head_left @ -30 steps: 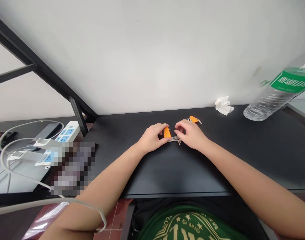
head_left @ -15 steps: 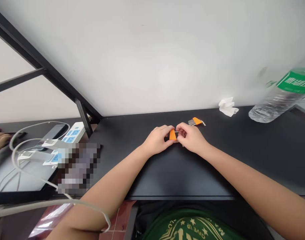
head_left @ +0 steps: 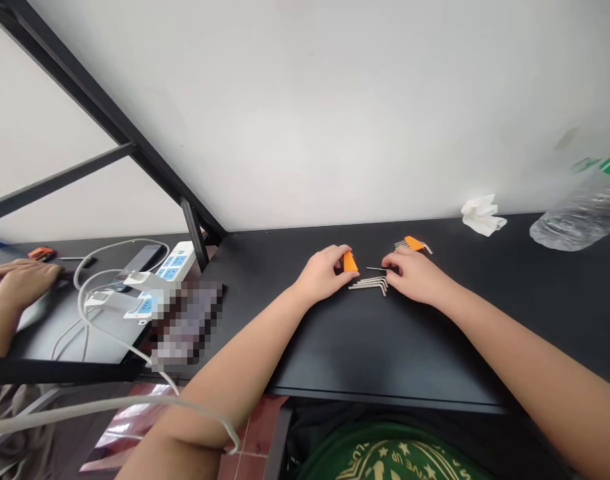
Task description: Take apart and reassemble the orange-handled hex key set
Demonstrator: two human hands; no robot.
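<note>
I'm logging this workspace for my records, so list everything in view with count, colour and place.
Orange holder: one, in the left hand
Hex key: one, silver, at the right fingertips
Loose hex keys: several, silver, between the hands
Filled holder: one, orange with silver keys, beyond the right hand
Tissue: one, white, by the wall
Bottle: one, clear and green, right edge
Desk: black, under the hands
Wall: pale, behind
Frame: black, left
Power strip: one, white and blue, left
Phone-like device: one, dark, beside the strip
Cables: several, white, left
Pixelated patch: contents unclear
Another person's hands: left edge
Shirt: green, gold print
Left hand, right hand: bare, centre
</note>
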